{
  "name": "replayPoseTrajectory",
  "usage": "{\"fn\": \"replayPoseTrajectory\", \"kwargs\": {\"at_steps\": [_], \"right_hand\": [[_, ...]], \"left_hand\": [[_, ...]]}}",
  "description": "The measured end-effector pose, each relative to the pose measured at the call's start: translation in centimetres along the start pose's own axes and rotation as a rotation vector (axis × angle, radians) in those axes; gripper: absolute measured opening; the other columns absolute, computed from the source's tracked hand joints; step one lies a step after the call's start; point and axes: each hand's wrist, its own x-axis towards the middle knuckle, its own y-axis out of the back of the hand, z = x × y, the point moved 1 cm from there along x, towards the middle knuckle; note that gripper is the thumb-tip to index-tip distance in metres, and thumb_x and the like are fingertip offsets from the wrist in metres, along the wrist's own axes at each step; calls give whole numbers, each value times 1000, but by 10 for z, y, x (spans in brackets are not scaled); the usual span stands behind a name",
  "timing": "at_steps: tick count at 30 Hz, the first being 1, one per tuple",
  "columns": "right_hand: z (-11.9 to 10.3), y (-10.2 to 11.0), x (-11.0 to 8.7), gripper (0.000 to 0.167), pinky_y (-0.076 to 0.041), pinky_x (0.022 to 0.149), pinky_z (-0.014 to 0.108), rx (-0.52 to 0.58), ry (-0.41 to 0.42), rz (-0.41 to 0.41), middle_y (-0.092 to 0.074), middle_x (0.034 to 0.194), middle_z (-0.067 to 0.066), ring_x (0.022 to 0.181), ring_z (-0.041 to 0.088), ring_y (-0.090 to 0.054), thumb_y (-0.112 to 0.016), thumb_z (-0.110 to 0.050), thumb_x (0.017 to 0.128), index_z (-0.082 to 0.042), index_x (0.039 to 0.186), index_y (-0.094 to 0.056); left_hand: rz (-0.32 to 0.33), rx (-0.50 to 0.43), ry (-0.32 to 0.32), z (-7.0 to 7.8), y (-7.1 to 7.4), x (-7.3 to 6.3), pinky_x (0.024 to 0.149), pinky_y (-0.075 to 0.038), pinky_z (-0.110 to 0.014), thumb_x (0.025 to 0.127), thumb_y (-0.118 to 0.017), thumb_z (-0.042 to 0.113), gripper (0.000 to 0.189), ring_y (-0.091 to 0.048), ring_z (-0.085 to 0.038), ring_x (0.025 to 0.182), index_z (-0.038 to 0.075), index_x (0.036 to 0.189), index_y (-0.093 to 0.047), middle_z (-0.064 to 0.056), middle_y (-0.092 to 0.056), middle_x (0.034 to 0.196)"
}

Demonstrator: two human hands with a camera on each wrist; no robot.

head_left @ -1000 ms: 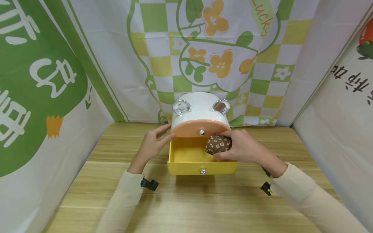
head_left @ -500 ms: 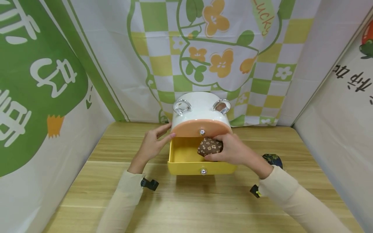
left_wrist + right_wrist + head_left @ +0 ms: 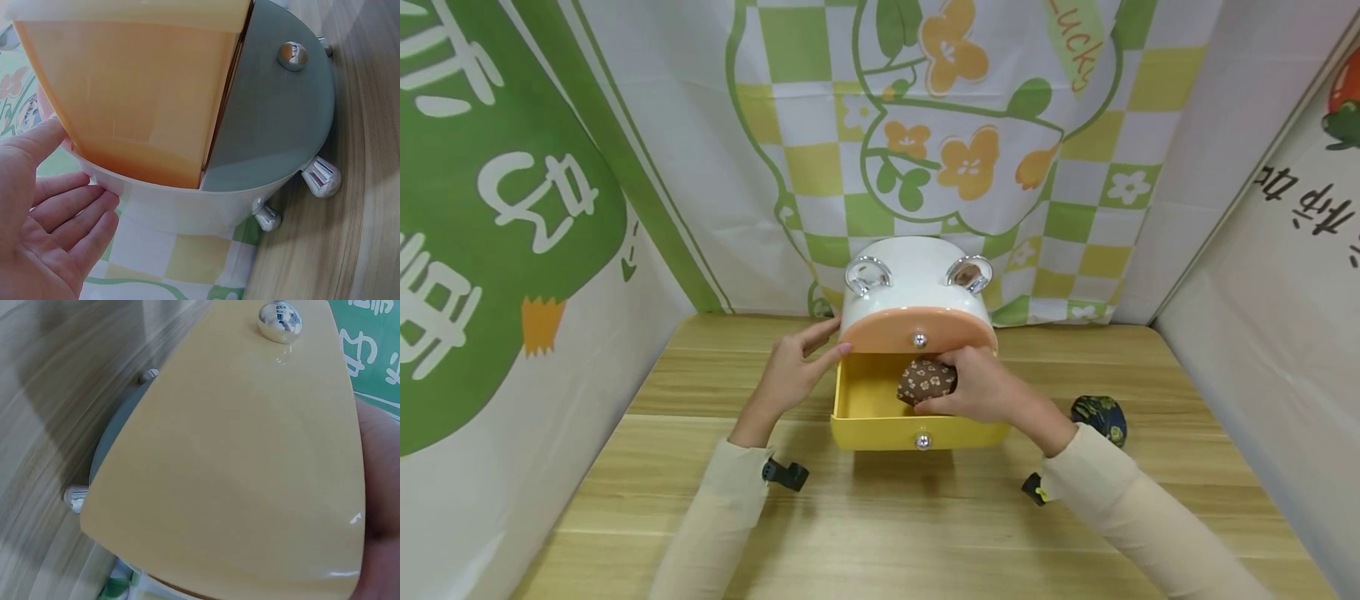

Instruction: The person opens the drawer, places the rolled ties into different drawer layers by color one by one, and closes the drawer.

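A white rounded drawer box [image 3: 917, 287] with two chrome loops on top stands at the back of the table. Its yellow drawer [image 3: 880, 433] is pulled out, under an orange drawer [image 3: 883, 332] that is closed. My left hand [image 3: 786, 375] rests against the box's left side, thumb at the drawer's edge; in the left wrist view its fingers [image 3: 87, 212] are relaxed along the white shell. Inside the yellow drawer my right hand [image 3: 981, 387] grips a brown flower-print fabric item [image 3: 927, 381]. In the right wrist view the yellow front [image 3: 237, 456] hides most of that hand.
A dark floral fabric item [image 3: 1099, 417] lies on the wooden table [image 3: 925, 533], right of the box and beside my right forearm. A printed curtain [image 3: 820, 167] hangs right behind the box. Below the yellow drawer is a grey-green drawer [image 3: 275, 112] with a chrome knob.
My right hand has moved left and slightly down within the drawer, carrying the brown flower-print fabric item. The dark floral item has come into sight from behind my right wrist. My left hand stays put.
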Motion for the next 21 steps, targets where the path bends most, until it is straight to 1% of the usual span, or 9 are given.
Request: {"fn": "replayPoseTrajectory", "kwargs": {"at_steps": [2, 7, 11, 13, 15, 17, 19, 21], "right_hand": [[1, -1, 1, 45, -60, 82, 32, -9, 3, 1, -77, 98, 1, 88, 13, -68, -95, -37, 78, -7, 105, -76], [1, -3, 3, 43, -59, 79, 31, -29, 31, -7, -76, 96, 0, 87, 12, -67, -95, -38, 79, -8, 102, -76], [-2, -3, 5, 40, -56, 73, 27, -45, 26, -25, -75, 91, -2, 83, 10, -65, -95, -39, 79, -10, 97, -75], [-3, -2, 5, 37, -51, 67, 23, -55, 22, -38, -71, 83, -5, 76, 7, -61, -94, -40, 80, -12, 89, -72], [-3, -2, 5, 38, -42, 60, 20, -67, 25, -49, -61, 71, -9, 68, 5, -53, -93, -42, 80, -14, 79, -67], [-3, -2, 5, 42, -33, 56, 19, -85, 22, -59, -49, 65, -10, 63, 4, -45, -92, -44, 81, -16, 73, -63], [-2, -1, 4, 44, -27, 55, 20, -99, 19, -70, -42, 63, -10, 61, 4, -40, -92, -45, 82, -16, 71, -61], [-2, 0, 3, 40, -29, 56, 20, -108, 13, -80, -47, 65, -10, 63, 5, -42, -91, -45, 83, -15, 77, -66]], "left_hand": [[0, 1, 4, 1, 0, 0, 119, -49, -53, 102, -73, 32, 55, -55, -35, 146, 11, 151, -59, -15, -57, 156], [-1, -1, 17, 2, 1, 0, 120, -48, -54, 102, -73, 33, 56, -54, -36, 146, 11, 152, -58, -15, -56, 157], [0, -3, 18, 1, 1, 0, 120, -48, -54, 102, -72, 33, 56, -54, -36, 146, 11, 152, -58, -16, -56, 157], [0, -4, 18, 1, 1, 0, 119, -48, -56, 102, -73, 34, 56, -54, -37, 146, 11, 152, -58, -16, -56, 157], [0, -4, 21, 1, 1, 0, 119, -48, -56, 102, -73, 34, 56, -54, -37, 146, 11, 152, -58, -15, -56, 157], [-1, -4, 24, 1, 0, 0, 119, -48, -58, 102, -73, 35, 56, -54, -37, 146, 11, 151, -59, -16, -55, 157], [-1, -3, 26, 1, 0, 0, 118, -48, -59, 102, -72, 35, 57, -53, -38, 146, 11, 151, -59, -16, -55, 158], [-2, 1, 26, 0, 0, 0, 118, -48, -59, 102, -72, 36, 57, -53, -38, 146, 11, 152, -58, -16, -55, 158]]}}
